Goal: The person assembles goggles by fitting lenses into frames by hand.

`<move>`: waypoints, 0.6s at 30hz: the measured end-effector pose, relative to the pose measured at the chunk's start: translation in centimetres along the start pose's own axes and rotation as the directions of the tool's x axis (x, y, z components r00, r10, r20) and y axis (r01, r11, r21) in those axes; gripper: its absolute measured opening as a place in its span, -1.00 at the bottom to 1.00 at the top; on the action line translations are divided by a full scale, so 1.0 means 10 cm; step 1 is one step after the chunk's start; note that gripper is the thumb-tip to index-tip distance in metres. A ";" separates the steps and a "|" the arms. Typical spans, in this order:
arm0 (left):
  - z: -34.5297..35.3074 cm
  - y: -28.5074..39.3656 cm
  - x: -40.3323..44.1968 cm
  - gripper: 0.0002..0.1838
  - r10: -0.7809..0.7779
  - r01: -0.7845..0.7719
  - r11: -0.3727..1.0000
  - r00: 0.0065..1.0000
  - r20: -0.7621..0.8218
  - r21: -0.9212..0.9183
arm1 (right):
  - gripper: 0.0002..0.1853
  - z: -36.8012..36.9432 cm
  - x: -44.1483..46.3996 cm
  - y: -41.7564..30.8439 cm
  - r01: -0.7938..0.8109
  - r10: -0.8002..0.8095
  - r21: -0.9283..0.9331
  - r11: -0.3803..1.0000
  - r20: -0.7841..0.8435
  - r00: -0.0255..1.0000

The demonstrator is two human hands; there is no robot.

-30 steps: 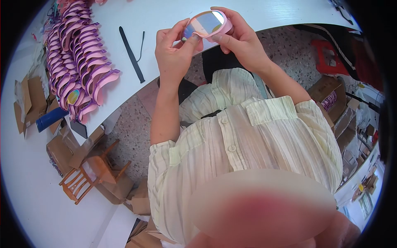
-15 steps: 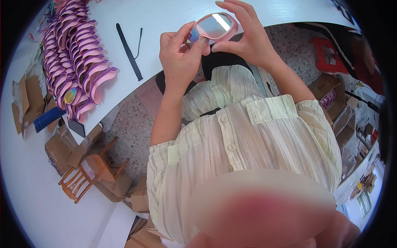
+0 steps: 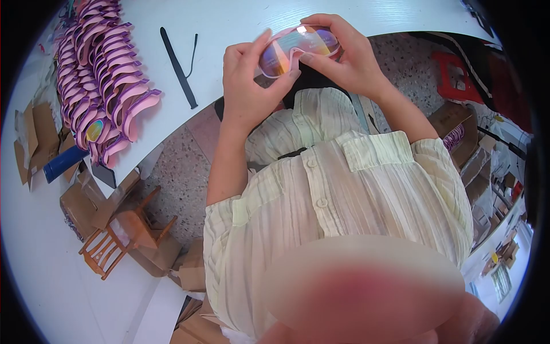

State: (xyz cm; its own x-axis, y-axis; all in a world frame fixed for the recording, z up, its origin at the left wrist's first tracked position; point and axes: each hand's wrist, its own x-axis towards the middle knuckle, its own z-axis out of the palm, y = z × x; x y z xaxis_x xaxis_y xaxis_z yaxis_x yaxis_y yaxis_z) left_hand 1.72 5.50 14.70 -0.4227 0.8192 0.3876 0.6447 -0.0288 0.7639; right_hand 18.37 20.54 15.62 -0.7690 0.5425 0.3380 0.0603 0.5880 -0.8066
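Pink-framed goggles (image 3: 301,45) with a rainbow-mirrored lens are held above the edge of the white table. At their left end, my left hand (image 3: 255,80) pinches the rim, thumb at the lower edge. My right hand (image 3: 348,57) grips the other end, fingers over the top rim and thumb near the nose notch. The lens faces up toward me. On the table to the left lie a flat black strip (image 3: 176,66) and a thin dark cord-like piece (image 3: 193,55).
Rows of stacked pink and purple goggle frames (image 3: 103,74) cover the table's left part, one with a shiny lens (image 3: 95,131). A blue cylinder (image 3: 64,163), a wooden chair (image 3: 123,241) and cardboard boxes (image 3: 86,209) stand at left. A red stool (image 3: 455,77) is at right.
My right hand has closed onto the goggles' right end; its fingers were spread before. The goggles have turned so the lens shows more fully.
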 end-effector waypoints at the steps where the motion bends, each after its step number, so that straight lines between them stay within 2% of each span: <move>1: 0.05 -0.05 -0.04 -0.32 0.006 -0.006 1.000 1.000 -0.018 -0.010 | -0.48 0.03 -0.02 -0.02 -0.013 0.013 0.000 1.000 -0.001 1.000; 2: 0.08 -0.07 -0.06 -0.29 0.014 -0.014 1.000 0.999 -0.034 -0.020 | -0.51 0.06 -0.04 -0.03 -0.027 0.027 -0.001 1.000 -0.005 1.000; 5: 0.10 -0.07 -0.07 -0.29 0.127 -0.120 0.988 0.989 -0.070 0.096 | -0.55 0.18 -0.05 0.04 -0.145 0.151 0.157 0.977 -0.032 0.988; 8: 0.13 -0.13 -0.09 -0.28 0.184 -0.171 0.977 0.978 -0.101 0.132 | -0.59 0.22 -0.07 0.11 -0.242 0.249 0.290 0.926 0.013 0.968; 11: 0.15 -0.09 -0.11 -0.28 0.090 -0.081 0.992 0.991 -0.102 0.096 | -0.60 0.29 -0.06 0.11 -0.347 0.373 0.472 0.810 0.042 0.927; 14: 0.12 -0.08 -0.13 -0.30 0.041 -0.036 0.998 0.994 -0.105 0.041 | -0.57 0.22 -0.02 0.03 -0.285 0.293 0.272 0.919 0.009 0.956; 15: 0.12 -0.07 -0.13 -0.31 0.057 -0.054 0.998 0.994 -0.092 0.039 | -0.57 0.17 0.01 0.00 -0.063 0.065 0.048 0.997 -0.037 0.997; 16: 0.11 -0.05 -0.14 -0.32 0.072 -0.069 0.997 0.994 -0.078 0.036 | -0.56 0.10 0.03 -0.02 0.162 -0.170 -0.184 0.970 -0.028 0.985; 18: 0.14 0.01 -0.14 -0.34 0.084 -0.082 0.996 0.994 -0.063 0.033 | -0.65 0.08 0.01 0.02 0.371 -0.387 -0.319 0.872 0.015 0.922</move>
State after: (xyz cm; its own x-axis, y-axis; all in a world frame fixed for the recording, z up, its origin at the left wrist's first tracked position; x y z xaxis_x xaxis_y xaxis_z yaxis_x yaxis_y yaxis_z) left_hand 3.28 5.15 13.56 -0.4062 0.7764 0.4819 0.6978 -0.0770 0.7121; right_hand 17.81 20.21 15.15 -0.7419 0.2636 0.6165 -0.0302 0.9054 -0.4234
